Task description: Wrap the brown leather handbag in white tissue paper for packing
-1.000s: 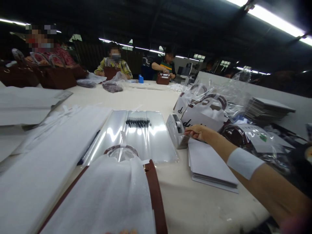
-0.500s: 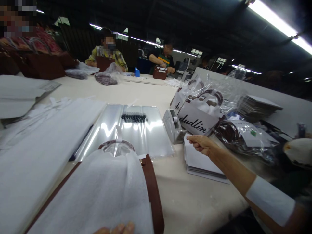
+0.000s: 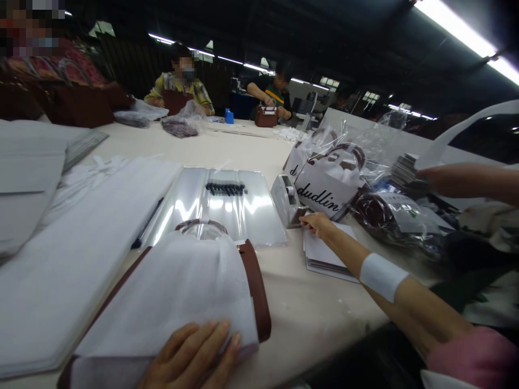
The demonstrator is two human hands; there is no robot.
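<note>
Worktop (image 3: 304, 308): bag (image 3: 257, 292) on it, under white wrap (image 3: 182, 286)
Dispenser (image 3: 290, 214): beyond bag, to its right
Left hand (image 3: 190, 354): loose on bag, prob steadying it
Right hand (image 3: 318, 222): back at dispenser, can't tell if gripping; still busy there, I guess

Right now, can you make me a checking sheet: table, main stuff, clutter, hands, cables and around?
Surface: pale table, things spread across it.
Job's things: brown bag partly under white wrap; dispenser farther right.
Clutter: clear sheets, white cards, lettered bag.
Hands: left fingers laid on wrap; right fingers at dispenser's near end, grip unclear.
Cables: nothing seen.
Surroundings: co-workers across the table; another person's blurred arm at right; ceiling lights lit.
</note>
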